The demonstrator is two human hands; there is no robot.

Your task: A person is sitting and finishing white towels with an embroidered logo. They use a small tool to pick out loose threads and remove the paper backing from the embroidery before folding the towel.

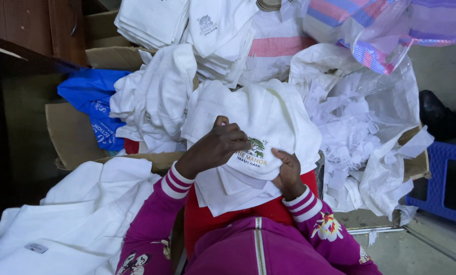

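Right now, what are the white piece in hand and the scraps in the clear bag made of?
White piece: looks like soft woven cotton, matte, folding limply, with an embroidered emblem. Scraps: thin, flat, crisp-edged white bits, probably paper or stiff backing; cannot tell which. Bag: glossy clear plastic film.

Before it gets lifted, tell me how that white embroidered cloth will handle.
Probably floppy: the white cloth sags and creases over the lap under the left hand and right hand. Likely light, and soft enough not to slip.
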